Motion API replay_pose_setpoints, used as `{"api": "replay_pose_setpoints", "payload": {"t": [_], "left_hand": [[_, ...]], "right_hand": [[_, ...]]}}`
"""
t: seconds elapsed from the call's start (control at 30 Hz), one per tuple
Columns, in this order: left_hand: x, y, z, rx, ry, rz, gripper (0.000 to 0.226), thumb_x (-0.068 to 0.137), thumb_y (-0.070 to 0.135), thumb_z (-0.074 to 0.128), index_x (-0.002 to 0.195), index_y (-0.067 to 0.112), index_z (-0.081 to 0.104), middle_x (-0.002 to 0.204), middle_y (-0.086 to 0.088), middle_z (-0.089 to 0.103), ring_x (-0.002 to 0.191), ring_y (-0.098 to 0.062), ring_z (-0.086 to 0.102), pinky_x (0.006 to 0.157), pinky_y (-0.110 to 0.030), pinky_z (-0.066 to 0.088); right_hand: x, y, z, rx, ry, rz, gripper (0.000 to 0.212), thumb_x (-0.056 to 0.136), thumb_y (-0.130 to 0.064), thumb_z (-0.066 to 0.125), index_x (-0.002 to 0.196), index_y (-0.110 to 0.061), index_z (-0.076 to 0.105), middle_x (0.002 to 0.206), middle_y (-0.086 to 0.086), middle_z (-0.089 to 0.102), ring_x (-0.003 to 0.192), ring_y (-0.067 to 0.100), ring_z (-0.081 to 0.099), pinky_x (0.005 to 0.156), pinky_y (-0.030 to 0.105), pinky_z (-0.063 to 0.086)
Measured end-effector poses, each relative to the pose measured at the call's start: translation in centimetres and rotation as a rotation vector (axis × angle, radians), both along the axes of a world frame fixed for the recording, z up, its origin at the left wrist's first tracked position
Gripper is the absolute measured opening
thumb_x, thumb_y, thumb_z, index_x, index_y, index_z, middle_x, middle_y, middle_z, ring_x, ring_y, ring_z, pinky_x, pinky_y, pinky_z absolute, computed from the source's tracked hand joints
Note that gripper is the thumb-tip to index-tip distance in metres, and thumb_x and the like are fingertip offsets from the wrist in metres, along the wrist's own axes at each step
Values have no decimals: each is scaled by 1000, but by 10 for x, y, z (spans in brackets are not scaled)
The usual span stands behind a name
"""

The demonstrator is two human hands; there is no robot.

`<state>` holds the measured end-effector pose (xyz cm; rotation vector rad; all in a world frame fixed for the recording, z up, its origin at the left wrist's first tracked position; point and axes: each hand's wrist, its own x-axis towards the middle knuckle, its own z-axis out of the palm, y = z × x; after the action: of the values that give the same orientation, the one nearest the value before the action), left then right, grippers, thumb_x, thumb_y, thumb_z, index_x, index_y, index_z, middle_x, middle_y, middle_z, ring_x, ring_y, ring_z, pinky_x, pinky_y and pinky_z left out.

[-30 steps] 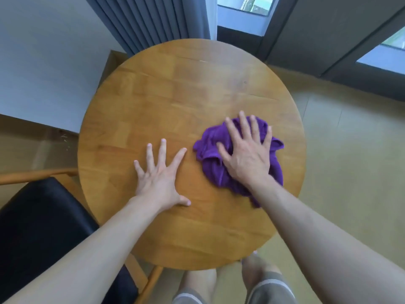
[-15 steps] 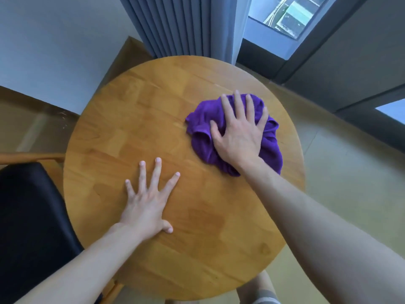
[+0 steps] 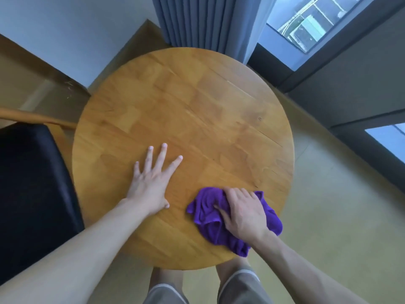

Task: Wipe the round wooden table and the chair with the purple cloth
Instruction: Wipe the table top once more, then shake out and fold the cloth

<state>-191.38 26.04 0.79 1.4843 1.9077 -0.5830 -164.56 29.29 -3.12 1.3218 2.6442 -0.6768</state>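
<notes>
The round wooden table (image 3: 197,110) fills the middle of the view. Near its front right edge lies the bunched purple cloth (image 3: 208,218), one corner hanging over the rim. My right hand (image 3: 243,213) sits on top of the cloth with its fingers curled into the fabric and its thumb stretched left across it. Flat on the bare wood to the left of the cloth rests my left hand (image 3: 151,183), fingers spread. The chair (image 3: 28,183), black seat on a wooden frame, stands against the table's left side.
A grey curtain (image 3: 197,20) hangs just behind the table's far edge. Windows with dark frames (image 3: 328,47) run along the right. A white wall is at the back left. My legs stand under the table's near edge, on beige floor (image 3: 339,216).
My right hand has pulled the purple cloth from the table's far right part back to the near right edge, and its fingers went from flat to curled. The left hand stayed flat on the wood.
</notes>
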Motion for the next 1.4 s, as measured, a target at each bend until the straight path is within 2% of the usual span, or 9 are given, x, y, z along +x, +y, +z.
{"api": "replay_pose_setpoints", "payload": {"t": [0.17, 0.27, 0.37, 0.43, 0.67, 0.8, 1.07, 1.17, 1.4], "left_hand": [[38, -17, 57, 108, -508, 569, 86, 85, 14, 66, 158, 33, 26, 161, 1, 34, 147, -16, 31, 113, -24, 32], [46, -14, 117, 142, -871, 941, 83, 77, 13, 66, 152, 34, 39, 155, 4, 43, 136, -3, 40, 91, -2, 31], [38, -8, 176, 191, -1143, 1002, 65, 75, 22, 70, 139, 13, 59, 139, -10, 62, 133, -11, 51, 112, -28, 39], [33, -6, 214, 269, -1251, 943, 41, 83, 19, 70, 120, 1, 68, 114, -20, 71, 106, -16, 60, 98, -43, 48], [25, 11, 338, 631, -1239, 878, 24, 93, 34, 64, 113, 38, 75, 117, 12, 75, 112, -4, 68, 87, -14, 51], [22, 27, 382, 683, -1178, 978, 25, 90, 40, 63, 105, 29, 79, 115, 3, 77, 111, -13, 70, 96, -28, 55], [3, 53, 442, 684, -842, 689, 55, 103, 45, 50, 85, -7, 57, 79, -1, 58, 75, -16, 54, 77, -35, 43], [1, 67, 460, 750, -784, 660, 49, 107, 38, 45, 86, -5, 58, 77, -1, 58, 73, -17, 54, 74, -35, 42], [-6, 90, 482, 867, -987, 834, 27, 107, 10, 45, 112, 8, 71, 112, -12, 75, 107, -31, 69, 95, -42, 51]], "right_hand": [[-23, 21, 79, -552, 161, -466, 46, 97, -61, 53, 81, -18, 51, 69, -8, 58, 69, 20, 55, 70, 42, 47], [-34, 23, 155, -799, 412, -532, 61, 95, -61, 47, 84, -1, 55, 66, 4, 57, 64, 17, 52, 66, 39, 46], [-42, 26, 233, -878, 527, -536, 64, 102, -63, 42, 81, -6, 62, 63, 5, 63, 61, 16, 58, 59, 22, 48], [-42, 34, 282, -877, 585, -477, 57, 102, -63, 39, 73, -22, 67, 65, -7, 65, 61, 6, 59, 59, 12, 46], [-42, 77, 404, -748, 484, -64, 57, 80, -48, 79, 130, -35, 54, 116, -12, 71, 108, 11, 68, 91, 35, 55], [-53, 105, 439, -579, 563, -109, 8, 96, -29, 69, 96, -21, 66, 79, -7, 68, 75, 11, 63, 75, 33, 49], [-53, 160, 501, -483, 477, -318, 54, 88, -66, 59, 96, -16, 78, 91, 7, 78, 84, 21, 76, 95, 42, 57], [-44, 175, 522, -771, 658, -328, 63, 76, -73, 67, 105, -19, 81, 106, 10, 79, 98, 29, 76, 91, 41, 58], [-37, 182, 559, -980, 954, -30, 45, 82, -3, 66, 126, -9, 68, 122, 28, 68, 105, 44, 68, 90, 48, 57]]}}
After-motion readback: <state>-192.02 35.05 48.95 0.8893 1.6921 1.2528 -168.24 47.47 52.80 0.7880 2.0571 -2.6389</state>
